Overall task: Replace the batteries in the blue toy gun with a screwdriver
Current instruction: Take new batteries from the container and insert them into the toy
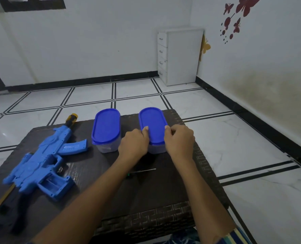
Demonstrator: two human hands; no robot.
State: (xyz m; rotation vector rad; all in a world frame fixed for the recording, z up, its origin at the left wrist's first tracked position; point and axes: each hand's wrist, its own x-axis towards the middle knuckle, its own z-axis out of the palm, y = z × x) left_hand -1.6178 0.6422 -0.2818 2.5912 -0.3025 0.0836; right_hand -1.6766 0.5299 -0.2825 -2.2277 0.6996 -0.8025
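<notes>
Head cam, looking down at a dark table [146, 199] sitting on a white tiled floor [243, 147]. The blue toy gun [45, 159] is lying flat on the left side of the table, well away from both hands. Its orange-tipped barrel points away and sticks out past the far edge, and a box-shaped hollow at its near end looks open.

Two clear tubs with blue lids stand side by side toward the back. The left hand [133, 143] and right hand [179, 142] are both on the right tub [152, 124], one on each side. Their fingers [139, 136] are curled round its walls, with the thumb tips resting on the lid's edges. The left tub [106, 128] sits untouched just beside the left hand.

The screwdriver [142, 170] lies on the table between the forearms, its handle mostly hidden under the left arm. There's a white drawer unit [179, 55] in the far corner.
</notes>
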